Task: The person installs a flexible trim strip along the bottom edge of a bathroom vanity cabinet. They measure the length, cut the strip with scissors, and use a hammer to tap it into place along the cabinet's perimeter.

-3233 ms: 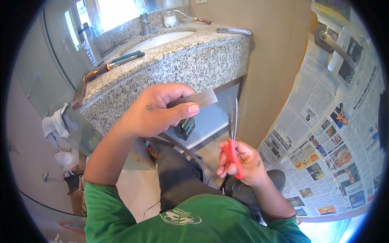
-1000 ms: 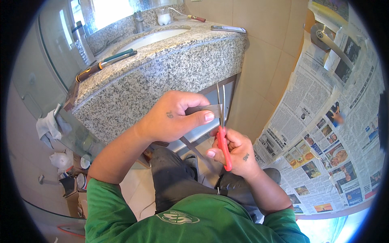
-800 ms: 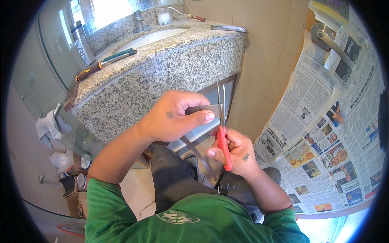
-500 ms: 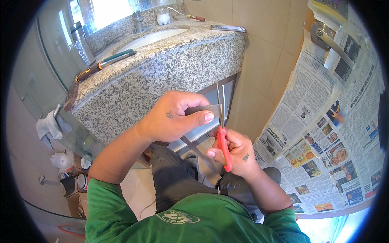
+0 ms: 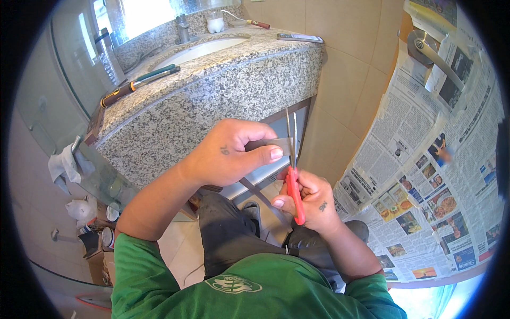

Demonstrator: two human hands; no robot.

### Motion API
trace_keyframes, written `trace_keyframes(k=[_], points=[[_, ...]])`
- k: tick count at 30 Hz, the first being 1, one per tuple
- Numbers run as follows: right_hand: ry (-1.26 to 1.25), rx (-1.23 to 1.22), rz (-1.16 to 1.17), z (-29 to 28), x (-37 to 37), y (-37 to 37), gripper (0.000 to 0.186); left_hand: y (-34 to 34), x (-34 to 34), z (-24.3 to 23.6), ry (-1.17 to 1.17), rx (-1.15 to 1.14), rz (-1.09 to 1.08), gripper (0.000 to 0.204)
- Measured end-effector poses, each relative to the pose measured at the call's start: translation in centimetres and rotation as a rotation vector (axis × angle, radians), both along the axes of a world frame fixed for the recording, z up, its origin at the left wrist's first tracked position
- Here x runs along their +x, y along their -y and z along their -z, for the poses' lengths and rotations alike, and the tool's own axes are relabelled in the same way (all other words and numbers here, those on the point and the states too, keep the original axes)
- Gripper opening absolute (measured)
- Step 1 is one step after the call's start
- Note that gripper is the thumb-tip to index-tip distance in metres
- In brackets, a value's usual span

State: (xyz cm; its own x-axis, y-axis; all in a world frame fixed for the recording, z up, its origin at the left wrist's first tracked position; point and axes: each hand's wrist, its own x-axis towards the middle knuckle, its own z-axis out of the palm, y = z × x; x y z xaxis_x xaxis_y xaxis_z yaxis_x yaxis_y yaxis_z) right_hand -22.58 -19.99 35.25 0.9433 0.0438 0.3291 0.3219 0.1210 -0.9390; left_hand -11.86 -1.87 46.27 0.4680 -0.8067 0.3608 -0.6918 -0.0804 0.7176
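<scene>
Pinched between the thumb and fingers of my left hand (image 5: 226, 154) is a thin grey-brown strip (image 5: 285, 143), its short end sticking out to the right. The strip's long tail hangs below that hand toward the floor. My right hand (image 5: 317, 201) grips a pair of scissors (image 5: 294, 194) by its red handles. The blades point away from me and stand slightly apart, at the strip's free end just right of my left fingertips. Whether the blades touch the strip's edge is hard to make out.
Ahead stands a granite counter (image 5: 212, 90) with a sink basin (image 5: 204, 49). On it lie a screwdriver (image 5: 118, 94), another green-handled tool (image 5: 159, 72) and a phone (image 5: 300, 38). A newspaper-covered door (image 5: 414, 175) with a lever handle is at right. A cloth (image 5: 66, 162) hangs at left.
Both hands, the strip and the scissors hold nearly the same pose. The strip's hanging tail has shifted slightly.
</scene>
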Motion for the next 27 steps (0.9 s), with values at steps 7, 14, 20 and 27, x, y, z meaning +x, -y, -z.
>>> trace_keyframes(k=[7, 14, 20, 27], points=[[0.005, 0.018, 0.000, 0.38, 0.05, 0.13, 0.051, 0.13, 0.23, 0.14, -0.005, 0.009, 0.002, 0.024], [-0.001, 0.068, -0.015, 0.22, -0.07, 0.00, 0.052, 0.15, -0.08, -0.27, -0.052, 0.011, 0.010, 0.024], [0.007, 0.069, 0.009, 0.46, 0.11, 0.09, 0.048, 0.17, 0.03, -0.06, -0.042, -0.001, 0.008, 0.024], [-0.012, 0.069, 0.031, 0.69, 0.15, -0.01, 0.046, 0.20, 0.06, -0.09, -0.040, 0.027, -0.011, 0.024]])
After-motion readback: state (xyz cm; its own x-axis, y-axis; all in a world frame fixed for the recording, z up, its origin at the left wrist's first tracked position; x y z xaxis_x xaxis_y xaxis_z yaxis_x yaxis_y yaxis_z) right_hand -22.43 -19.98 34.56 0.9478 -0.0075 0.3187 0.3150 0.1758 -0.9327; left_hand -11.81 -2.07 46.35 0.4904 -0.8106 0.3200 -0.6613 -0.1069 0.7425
